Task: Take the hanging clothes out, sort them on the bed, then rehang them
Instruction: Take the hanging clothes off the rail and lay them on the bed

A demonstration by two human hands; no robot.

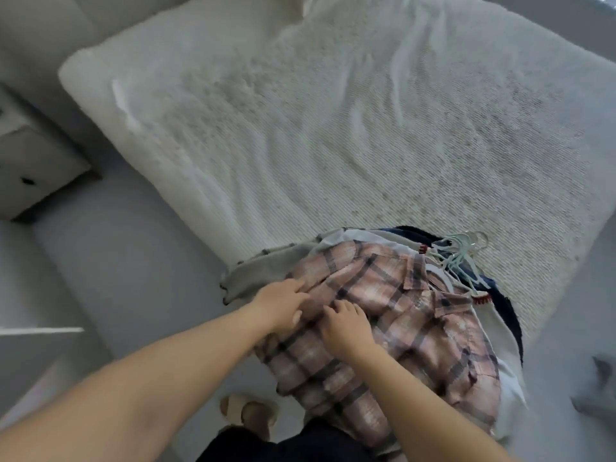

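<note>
Both hands (283, 306) press plaid shirt (400, 315) beside hangers (461, 253).

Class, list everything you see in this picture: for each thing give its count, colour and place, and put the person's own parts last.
bed: one, white textured cover, fills the middle.
plaid shirt: one, pink and dark check, atop the pile at the bed's near corner.
other clothes: several, grey, white, navy, under the shirt.
hangers: a bunch, pale green, at the pile's far end.
nightstand: one, light grey, far left.
slipper: one, beige, on the floor below.
left hand: on the shirt.
right hand: on the shirt.
</note>
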